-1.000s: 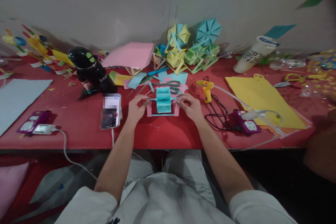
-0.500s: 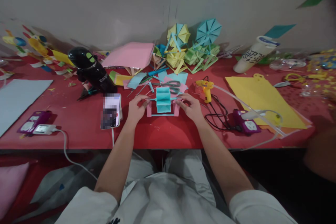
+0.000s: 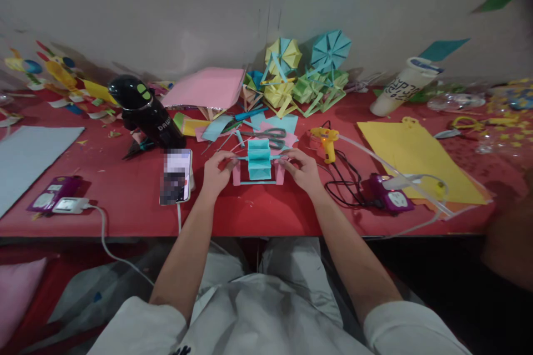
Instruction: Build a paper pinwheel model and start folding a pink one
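Observation:
A turquoise paper paddle wheel point(image 3: 259, 159) sits crosswise on a thin blue axle in front of me. Pink paper supports point(image 3: 280, 172) stand under both ends, joined low down by a blue paper rod point(image 3: 258, 182). My left hand point(image 3: 218, 171) is closed, pinching the left end of the axle above its support. At the opposite end, my right hand point(image 3: 303, 170) pinches the axle in the same way. Just behind the wheel lie scissors point(image 3: 275, 134) with dark handles, partly hidden among paper scraps.
A yellow glue gun point(image 3: 327, 143) with dark cables lies right of the wheel, before a purple power socket point(image 3: 390, 193) and yellow paper point(image 3: 420, 158). To the left are a phone point(image 3: 186, 176) and a black bottle point(image 3: 152, 116). Folded paper models point(image 3: 320, 86) stand along the wall.
The turquoise paddle wheel seems turned very slightly, its folds sitting a little lower. Both hands keep their places on the axle.

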